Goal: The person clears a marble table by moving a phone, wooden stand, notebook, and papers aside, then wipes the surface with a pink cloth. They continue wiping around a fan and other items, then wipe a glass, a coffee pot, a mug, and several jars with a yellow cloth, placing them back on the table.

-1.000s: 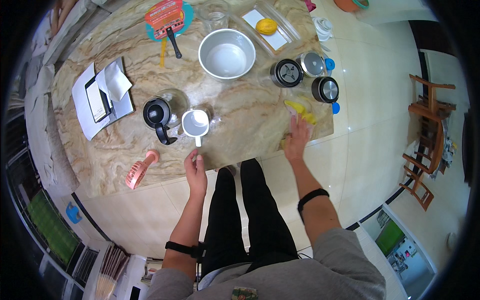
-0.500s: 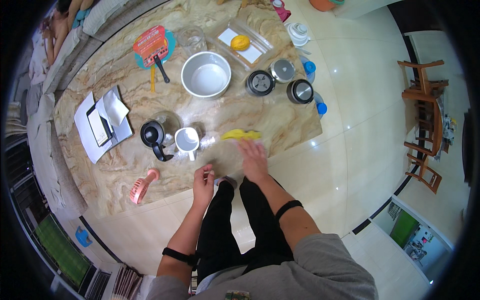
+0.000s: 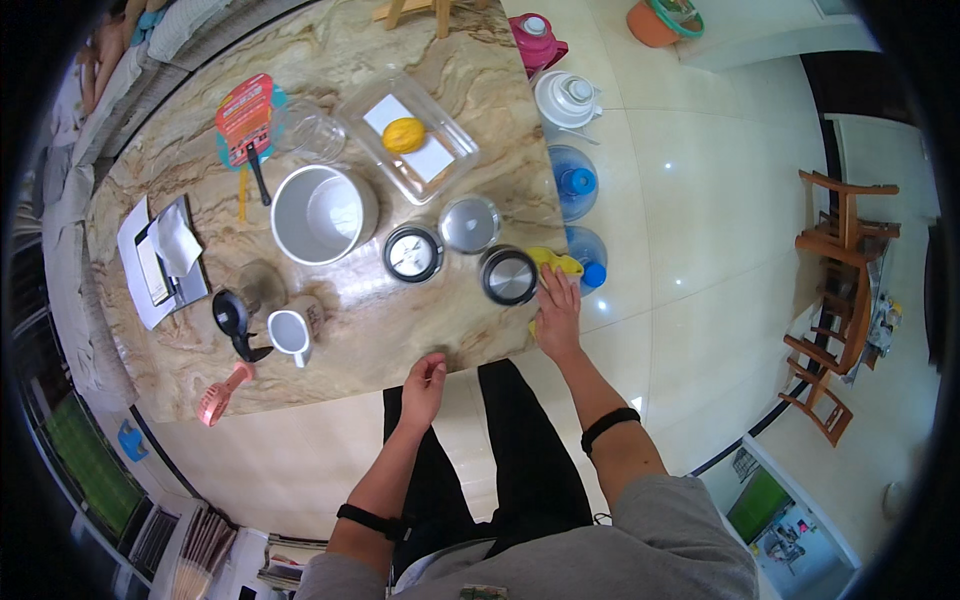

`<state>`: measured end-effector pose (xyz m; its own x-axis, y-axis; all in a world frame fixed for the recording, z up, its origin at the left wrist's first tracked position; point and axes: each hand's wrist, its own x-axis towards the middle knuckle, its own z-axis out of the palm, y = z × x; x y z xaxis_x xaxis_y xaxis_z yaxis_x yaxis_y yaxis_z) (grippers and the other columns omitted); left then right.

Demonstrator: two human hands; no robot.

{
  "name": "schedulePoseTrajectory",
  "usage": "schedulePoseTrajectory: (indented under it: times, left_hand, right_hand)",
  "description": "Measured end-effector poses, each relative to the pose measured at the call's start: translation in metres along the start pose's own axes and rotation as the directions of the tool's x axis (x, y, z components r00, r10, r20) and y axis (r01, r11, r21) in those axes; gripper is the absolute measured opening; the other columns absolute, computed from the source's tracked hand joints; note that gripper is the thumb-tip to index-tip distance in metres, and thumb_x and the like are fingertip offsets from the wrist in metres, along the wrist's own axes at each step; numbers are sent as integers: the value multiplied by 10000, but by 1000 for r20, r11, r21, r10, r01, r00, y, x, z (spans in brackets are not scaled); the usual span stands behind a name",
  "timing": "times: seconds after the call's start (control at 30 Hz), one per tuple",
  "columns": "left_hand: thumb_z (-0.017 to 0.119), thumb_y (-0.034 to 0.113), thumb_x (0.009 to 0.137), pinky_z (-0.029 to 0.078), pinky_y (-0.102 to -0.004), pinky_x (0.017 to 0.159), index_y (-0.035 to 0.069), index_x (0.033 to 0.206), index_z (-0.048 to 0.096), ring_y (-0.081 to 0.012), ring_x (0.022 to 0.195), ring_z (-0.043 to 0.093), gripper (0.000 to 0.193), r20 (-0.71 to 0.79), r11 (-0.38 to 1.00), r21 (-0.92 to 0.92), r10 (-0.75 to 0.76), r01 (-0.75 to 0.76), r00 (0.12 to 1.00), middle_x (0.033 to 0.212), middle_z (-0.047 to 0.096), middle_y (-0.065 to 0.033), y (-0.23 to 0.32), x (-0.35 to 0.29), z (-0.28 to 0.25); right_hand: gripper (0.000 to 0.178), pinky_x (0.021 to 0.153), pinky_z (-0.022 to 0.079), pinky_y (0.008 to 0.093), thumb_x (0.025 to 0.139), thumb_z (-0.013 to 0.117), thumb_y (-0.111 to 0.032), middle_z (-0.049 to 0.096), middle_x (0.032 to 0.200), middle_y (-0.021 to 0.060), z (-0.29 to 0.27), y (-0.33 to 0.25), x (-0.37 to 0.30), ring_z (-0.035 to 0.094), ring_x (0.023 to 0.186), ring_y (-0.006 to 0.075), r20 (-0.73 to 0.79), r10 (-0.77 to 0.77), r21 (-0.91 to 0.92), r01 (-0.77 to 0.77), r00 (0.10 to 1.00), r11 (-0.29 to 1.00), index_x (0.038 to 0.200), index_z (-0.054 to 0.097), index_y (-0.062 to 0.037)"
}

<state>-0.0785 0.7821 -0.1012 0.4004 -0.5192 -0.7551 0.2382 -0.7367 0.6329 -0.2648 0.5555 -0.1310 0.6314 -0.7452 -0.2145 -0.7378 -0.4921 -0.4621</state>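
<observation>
My right hand (image 3: 559,312) lies over a yellow cloth (image 3: 556,262) at the right edge of the marble table, its fingers stretched forward on the fabric and pressing it down. Just left of that cloth stands a black-rimmed container with a round metallic top (image 3: 509,276). My left hand (image 3: 424,392) hovers by the front edge of the table, fingers curled in, with nothing visible in it. A white mug (image 3: 290,334) and a glass pot with a black lid and handle (image 3: 236,322) stand to its left. Part of the cloth is hidden under my right fingers.
A white pot (image 3: 322,215), a clear tray (image 3: 440,185) with a lemon (image 3: 404,135), another black-rimmed container (image 3: 412,254) and a round metal lid (image 3: 470,223) sit farther back. A pink handheld fan (image 3: 218,396) lies front left. Blue-capped water bottles (image 3: 576,182) stand beyond the right edge.
My right hand has slid the yellow cloth rightward to the table's right edge. The view has shifted right, so the tabletop things appear farther left. My left hand stays curled near the front edge.
</observation>
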Motion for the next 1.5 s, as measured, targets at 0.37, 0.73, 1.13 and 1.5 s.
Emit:
schedulePoseTrajectory:
  times: [0.37, 0.73, 1.13, 1.5]
  left_hand:
    - [575, 172, 1012, 492, -267, 886, 13, 1253, 610, -122, 972, 619, 291, -57, 975, -221, 19, -32, 998, 1075, 665, -49, 51, 17, 62]
    - [574, 168, 1013, 499, -295, 910, 6, 1281, 565, -152, 1016, 622, 313, -167, 951, -287, 67, -113, 984, 1141, 653, -72, 72, 22, 70]
    - [613, 13, 920, 465, -380, 1030, 57, 1503, 344, -262, 1306, 499, 643, -155, 937, -151, 291, -314, 944, 1463, 434, -151, 121, 35, 64]
    - [538, -66, 854, 346, -413, 1146, 96, 1585, 174, -331, 1444, 335, 832, 39, 891, -153, 438, -428, 898, 1578, 295, -186, 134, 31, 48]
  right_hand:
    - [690, 1138, 332, 488, 790, 544, 96, 398, 1546, 125, -43, 12, 206, 360, 1413, 395, -94, -306, 28, 310, 947, 950, 1391, 586, -240]
    - [696, 1164, 256, 552, 847, 540, 21, 374, 1568, 87, -43, -3, 259, 304, 1461, 348, -17, -314, -133, 309, 949, 942, 1469, 483, -284]
    - [699, 1175, 134, 600, 784, 649, -74, 306, 1599, 110, -28, -13, 26, 243, 1487, 339, 179, -112, -20, 117, 978, 993, 1454, 451, -90]
    - [919, 1054, 429, 407, 649, 875, -155, 558, 1338, 189, -50, -77, 70, 538, 1263, 324, -6, 49, 569, -37, 999, 821, 1439, 426, -17]
